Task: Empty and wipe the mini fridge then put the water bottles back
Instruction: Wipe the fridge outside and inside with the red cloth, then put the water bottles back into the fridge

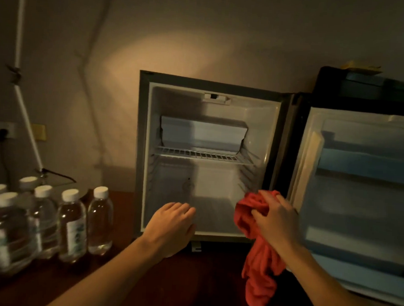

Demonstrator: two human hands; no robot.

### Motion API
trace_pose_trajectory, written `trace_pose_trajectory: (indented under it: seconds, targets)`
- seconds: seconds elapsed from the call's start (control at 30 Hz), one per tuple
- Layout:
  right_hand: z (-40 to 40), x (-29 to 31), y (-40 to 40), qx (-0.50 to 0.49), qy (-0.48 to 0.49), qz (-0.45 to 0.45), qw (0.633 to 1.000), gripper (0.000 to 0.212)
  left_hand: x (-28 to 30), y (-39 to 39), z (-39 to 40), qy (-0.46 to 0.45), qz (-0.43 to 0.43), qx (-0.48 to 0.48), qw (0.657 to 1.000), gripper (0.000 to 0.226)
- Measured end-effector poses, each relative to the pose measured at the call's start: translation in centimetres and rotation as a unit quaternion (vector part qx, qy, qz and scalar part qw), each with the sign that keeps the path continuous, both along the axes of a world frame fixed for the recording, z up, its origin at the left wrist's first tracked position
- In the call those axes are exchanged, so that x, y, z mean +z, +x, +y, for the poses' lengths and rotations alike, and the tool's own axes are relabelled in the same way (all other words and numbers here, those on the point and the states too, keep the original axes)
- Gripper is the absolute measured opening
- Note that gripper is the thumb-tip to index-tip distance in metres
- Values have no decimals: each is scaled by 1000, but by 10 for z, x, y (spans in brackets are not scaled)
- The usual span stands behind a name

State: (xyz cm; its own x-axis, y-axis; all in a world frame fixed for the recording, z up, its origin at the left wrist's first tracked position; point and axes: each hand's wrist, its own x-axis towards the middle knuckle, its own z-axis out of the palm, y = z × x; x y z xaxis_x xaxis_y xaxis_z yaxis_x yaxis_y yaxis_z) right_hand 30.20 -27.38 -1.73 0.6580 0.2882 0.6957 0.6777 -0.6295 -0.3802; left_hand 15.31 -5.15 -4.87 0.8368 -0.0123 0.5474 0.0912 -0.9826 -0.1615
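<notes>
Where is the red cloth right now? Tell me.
The red cloth is bunched in the right hand at the lower right corner of the open mini fridge, hanging beside its door.

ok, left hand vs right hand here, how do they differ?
The left hand holds nothing, fingers loosely bent, while the right hand grips a red cloth. The left sits at the lower front edge of the fridge, left of centre; the right is at its lower right corner, by the open door. Both are bare and reach toward the fridge opening.
</notes>
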Motion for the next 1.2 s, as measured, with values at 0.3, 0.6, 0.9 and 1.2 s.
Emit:
trace_pose_trajectory:
  seconds: [0.3, 0.6, 0.9, 1.2]
  targets:
    - [55, -32, -71, 204, -45, 53, 976, 45, -21, -73, 12, -26, 25, 73, 997, 36]
    - [169, -14, -177, 382, 31, 48, 923, 38, -16, -182, 54, -109, -16, 190, 975, 24]
    - [243, -21, -241, 498, 32, 46, 866, 42, -23, -273, 87, -218, -67, 263, 937, 35]
    - [210, -116, -212, 453, -192, 120, 862, 66, -61, -263, 80, -195, 26, 236, 952, 34]
